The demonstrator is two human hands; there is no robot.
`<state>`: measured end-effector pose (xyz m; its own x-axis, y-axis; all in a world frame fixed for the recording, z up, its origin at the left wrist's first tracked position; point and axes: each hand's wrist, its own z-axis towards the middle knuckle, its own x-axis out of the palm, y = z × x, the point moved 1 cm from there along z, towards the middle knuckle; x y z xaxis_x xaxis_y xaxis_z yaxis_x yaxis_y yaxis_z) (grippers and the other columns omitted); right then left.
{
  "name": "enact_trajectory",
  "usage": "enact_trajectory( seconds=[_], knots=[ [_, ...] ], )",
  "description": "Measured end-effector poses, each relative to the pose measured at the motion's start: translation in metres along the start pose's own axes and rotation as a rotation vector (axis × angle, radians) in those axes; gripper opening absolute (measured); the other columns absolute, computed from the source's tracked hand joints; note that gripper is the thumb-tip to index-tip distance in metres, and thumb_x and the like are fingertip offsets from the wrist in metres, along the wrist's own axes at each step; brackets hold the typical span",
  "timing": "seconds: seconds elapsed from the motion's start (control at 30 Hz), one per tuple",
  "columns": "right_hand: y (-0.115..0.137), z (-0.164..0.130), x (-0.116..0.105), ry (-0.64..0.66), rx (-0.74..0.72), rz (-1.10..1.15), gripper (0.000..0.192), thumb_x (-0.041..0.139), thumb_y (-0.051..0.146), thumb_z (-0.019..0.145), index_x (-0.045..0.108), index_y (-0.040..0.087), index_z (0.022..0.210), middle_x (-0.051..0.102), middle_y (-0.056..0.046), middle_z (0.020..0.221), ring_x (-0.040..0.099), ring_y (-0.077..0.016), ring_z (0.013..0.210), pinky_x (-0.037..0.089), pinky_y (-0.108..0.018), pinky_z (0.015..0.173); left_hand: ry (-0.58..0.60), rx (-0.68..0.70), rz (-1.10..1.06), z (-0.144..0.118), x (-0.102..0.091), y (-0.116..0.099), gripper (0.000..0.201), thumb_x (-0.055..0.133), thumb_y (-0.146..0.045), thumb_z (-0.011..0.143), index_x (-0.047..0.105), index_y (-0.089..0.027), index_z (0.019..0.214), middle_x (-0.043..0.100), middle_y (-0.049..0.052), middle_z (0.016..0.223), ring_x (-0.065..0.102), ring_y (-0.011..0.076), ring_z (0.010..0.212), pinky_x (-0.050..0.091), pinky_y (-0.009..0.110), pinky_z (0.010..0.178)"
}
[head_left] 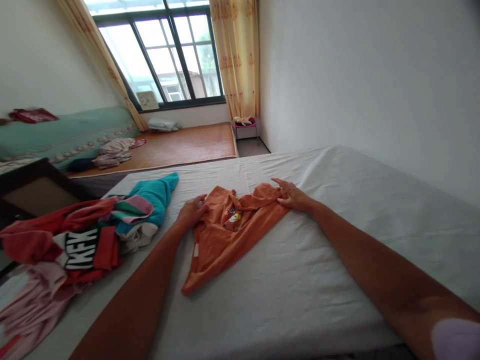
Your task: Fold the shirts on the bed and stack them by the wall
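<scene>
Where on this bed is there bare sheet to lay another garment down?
Bare sheet runs from the orange shirt and right hand to the wall, and between the forearms at the near edge. The left side is crowded by the clothes pile beside the left hand.

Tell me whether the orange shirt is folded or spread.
Partly folded: the orange shirt lies bunched and doubled over on the bed, both hands on it.

Matt orange cloth shirt (228, 230) on white cotton sheet (318, 260)

Clothes pile (56, 260) cut off at left edge
</scene>
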<state>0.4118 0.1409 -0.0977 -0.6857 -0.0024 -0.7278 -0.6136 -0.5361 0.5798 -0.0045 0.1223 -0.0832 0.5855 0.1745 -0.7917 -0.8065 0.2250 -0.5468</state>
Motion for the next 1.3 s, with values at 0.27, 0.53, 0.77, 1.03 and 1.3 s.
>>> enact_trajectory(
  seconds=[0.27, 0.53, 0.77, 1.03, 1.3],
  knots=[
    [0.026, 0.003, -0.017, -0.172, -0.028, 0.032, 0.016, 0.056, 0.036, 0.083, 0.066, 0.024, 0.089, 0.069, -0.005, 0.094, 0.058, -0.0241, 0.097, 0.046, -0.039, 0.092, 0.121, 0.044, 0.054, -0.007, -0.004, -0.015, 0.045, 0.058, -0.038, 0.078, 0.069, -0.022, 0.118, 0.068, 0.004, 0.087, 0.062, 0.0174, 0.069, 0.049, 0.029, 0.070],
    [0.038, -0.010, -0.074, -0.160, 0.230, 0.575, 0.032, 0.065, 0.051, 0.082, 0.062, 0.020, 0.084, 0.058, 0.003, 0.071, 0.051, -0.0115, 0.063, 0.042, -0.023, 0.058, 0.523, -0.151, -0.501, -0.015, -0.032, -0.018, 0.066, 0.076, -0.046, 0.064, 0.066, -0.018, 0.124, 0.066, 0.003, 0.083, 0.055, 0.0124, 0.061, 0.038, 0.021, 0.049],
    [0.007, -0.014, -0.072, 0.057, 0.469, 0.654, 0.039, 0.080, 0.049, 0.066, 0.064, 0.018, 0.083, 0.058, 0.003, 0.061, 0.049, -0.0085, 0.048, 0.040, -0.021, 0.043, 0.364, -0.123, -0.497, -0.010, -0.030, -0.028, 0.035, 0.073, -0.042, 0.066, 0.073, -0.014, 0.085, 0.064, 0.002, 0.067, 0.055, 0.0133, 0.059, 0.040, 0.021, 0.050],
    [0.012, 0.018, -0.036, -0.548, 0.226, 0.767, 0.055, 0.073, 0.038, 0.069, 0.050, 0.032, 0.119, 0.044, -0.004, 0.147, 0.056, -0.0185, 0.122, 0.052, -0.032, 0.092, -0.488, -0.044, -0.633, 0.018, -0.006, -0.021, 0.052, 0.063, -0.035, 0.077, 0.057, -0.023, 0.127, 0.056, 0.010, 0.136, 0.055, 0.0220, 0.121, 0.049, 0.031, 0.091],
    [0.039, 0.000, -0.019, 0.313, 0.180, 0.428, 0.045, 0.068, 0.052, 0.077, 0.068, 0.018, 0.106, 0.069, -0.007, 0.100, 0.064, -0.0180, 0.086, 0.052, -0.030, 0.075, 0.102, 0.138, -0.078, -0.002, -0.004, -0.017, 0.048, 0.053, -0.042, 0.086, 0.063, -0.017, 0.126, 0.072, 0.008, 0.099, 0.065, 0.0225, 0.086, 0.051, 0.034, 0.079]
  ],
)
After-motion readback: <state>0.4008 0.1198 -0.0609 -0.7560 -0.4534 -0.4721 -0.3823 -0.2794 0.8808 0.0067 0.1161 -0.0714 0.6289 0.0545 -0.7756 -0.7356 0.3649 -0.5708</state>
